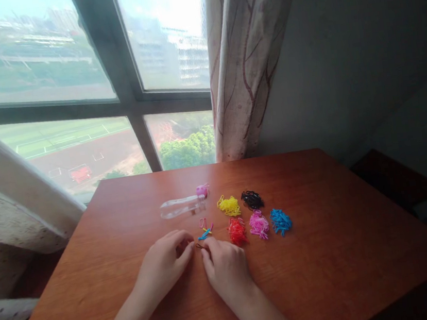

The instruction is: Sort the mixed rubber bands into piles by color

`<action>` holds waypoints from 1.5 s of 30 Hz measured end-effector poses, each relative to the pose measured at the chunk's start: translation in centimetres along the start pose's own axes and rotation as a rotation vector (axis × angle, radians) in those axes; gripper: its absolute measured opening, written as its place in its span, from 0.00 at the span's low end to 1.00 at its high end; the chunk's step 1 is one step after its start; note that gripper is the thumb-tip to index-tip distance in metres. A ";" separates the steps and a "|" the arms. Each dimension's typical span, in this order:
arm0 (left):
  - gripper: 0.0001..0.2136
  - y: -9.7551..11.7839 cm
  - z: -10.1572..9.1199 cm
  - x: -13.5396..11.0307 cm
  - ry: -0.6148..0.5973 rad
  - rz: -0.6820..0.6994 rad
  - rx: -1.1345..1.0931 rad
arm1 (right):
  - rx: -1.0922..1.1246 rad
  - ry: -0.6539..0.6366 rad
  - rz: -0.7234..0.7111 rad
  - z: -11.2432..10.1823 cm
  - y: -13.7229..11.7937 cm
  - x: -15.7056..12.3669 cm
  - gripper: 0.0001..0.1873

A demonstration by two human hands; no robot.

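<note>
On the left, my left hand (166, 262) rests on the tabletop with its fingers curved and a small gap between thumb and forefinger; nothing shows in it. My right hand (228, 266) has its fingers bent together at a small dark rubber band (198, 245), whose loop pokes out towards the left hand. Just beyond the fingertips lie a few loose bands: a blue one (204, 235), a yellow one and pink ones. Near the right hand is a pile of red rubber bands (237, 231), and next to it a pile of pink ones (259, 225).
Further piles are yellow (229, 206), black (252, 199) and blue (281, 221). A clear plastic bottle (180, 207) lies on its side behind the loose bands, by a purple cap (202, 191). The wooden table (326, 250) ends at a window with curtains (248, 62).
</note>
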State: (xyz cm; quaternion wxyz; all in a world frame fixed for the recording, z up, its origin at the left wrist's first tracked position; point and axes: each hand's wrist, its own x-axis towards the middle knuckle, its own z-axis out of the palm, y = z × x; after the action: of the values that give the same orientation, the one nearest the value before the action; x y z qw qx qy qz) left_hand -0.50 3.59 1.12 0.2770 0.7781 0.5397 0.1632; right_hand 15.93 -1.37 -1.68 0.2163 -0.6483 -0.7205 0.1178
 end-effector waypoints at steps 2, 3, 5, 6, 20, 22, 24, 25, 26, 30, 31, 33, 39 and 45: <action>0.09 -0.1 0.1 0.0 0.004 0.001 0.004 | 0.000 0.009 -0.008 0.0 0.2 -0.1 0.04; 0.09 -0.1 0.1 0.0 0.004 0.002 0.007 | 0.004 0.014 -0.012 0.0 0.3 -0.2 0.04; 0.09 -0.1 0.1 0.1 0.005 0.002 0.016 | 0.017 0.025 -0.018 0.1 0.4 -0.3 0.04; 0.09 -0.1 0.1 0.1 0.004 0.002 0.019 | 0.024 0.030 -0.019 0.1 0.5 -0.3 0.05; 0.09 0.0 0.1 0.1 -0.008 0.000 0.035 | 0.049 0.019 0.040 -0.4 0.3 0.0 0.04; 0.09 0.1 0.1 0.0 -0.010 -0.007 0.032 | 0.026 0.004 0.067 -0.4 0.3 0.4 0.05; 0.09 0.1 0.1 0.0 -0.009 -0.010 0.026 | -0.006 -0.009 0.081 -0.3 0.2 0.7 0.05; 0.09 0.2 0.1 0.0 -0.008 -0.009 0.024 | -0.023 -0.016 0.085 -0.3 0.1 0.8 0.06; 0.09 0.2 0.1 0.0 -0.007 -0.007 0.023 | -0.039 -0.025 0.092 -0.3 0.0 1.0 0.05; 0.09 0.3 0.1 0.0 -0.002 -0.004 0.025 | -0.084 -0.051 0.126 -0.1 -0.3 1.4 0.04; 0.09 0.3 0.1 0.0 -0.003 -0.004 0.026 | -0.087 -0.051 0.129 -0.1 -0.3 1.4 0.04; 0.09 0.4 0.0 0.0 -0.009 -0.005 0.027 | -0.080 -0.039 0.120 0.0 -0.2 1.4 0.04; 0.09 0.5 -0.1 0.0 -0.011 0.006 0.020 | 0.019 0.072 0.059 0.0 0.2 0.9 0.06; 0.09 0.4 -0.2 0.0 -0.016 0.008 0.024 | 0.158 0.227 0.040 -2.4 0.9 -0.1 0.09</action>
State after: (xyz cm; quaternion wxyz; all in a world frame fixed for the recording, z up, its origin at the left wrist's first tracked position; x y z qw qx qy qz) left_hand -0.30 3.51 1.55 0.2715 0.7847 0.5363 0.1516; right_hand 17.81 -1.64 -0.01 0.3443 -0.6526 -0.6668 0.1046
